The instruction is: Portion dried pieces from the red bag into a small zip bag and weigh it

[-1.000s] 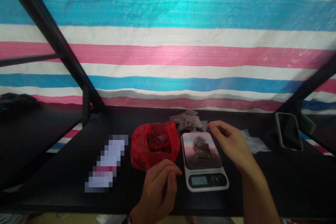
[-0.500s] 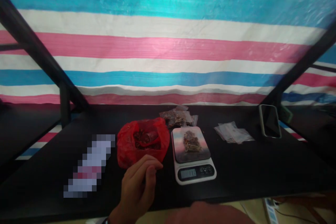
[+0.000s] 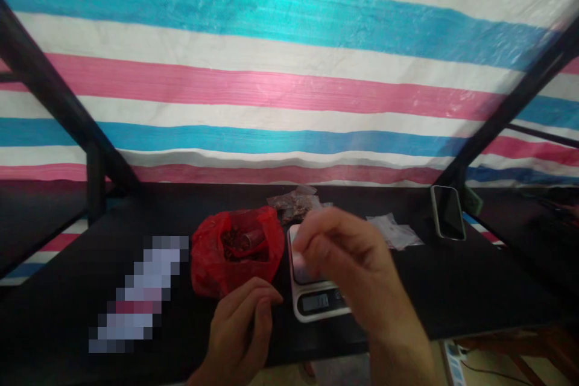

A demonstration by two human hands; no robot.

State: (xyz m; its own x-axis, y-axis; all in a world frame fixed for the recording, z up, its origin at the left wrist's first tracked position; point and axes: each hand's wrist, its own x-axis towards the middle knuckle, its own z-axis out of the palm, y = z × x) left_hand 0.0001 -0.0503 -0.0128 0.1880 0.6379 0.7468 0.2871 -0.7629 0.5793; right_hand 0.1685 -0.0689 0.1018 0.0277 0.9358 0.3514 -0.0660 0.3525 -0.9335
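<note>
Right hand [image 3: 346,253], fingers curled, has swung over the digital kitchen scale [image 3: 316,304] beside the red plastic bag [image 3: 208,271], masking the sachet last seen there; any grip unclear; left hand [image 3: 244,322], half-curled, appears empty.

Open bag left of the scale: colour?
The bag is red; head view shows it.
</note>
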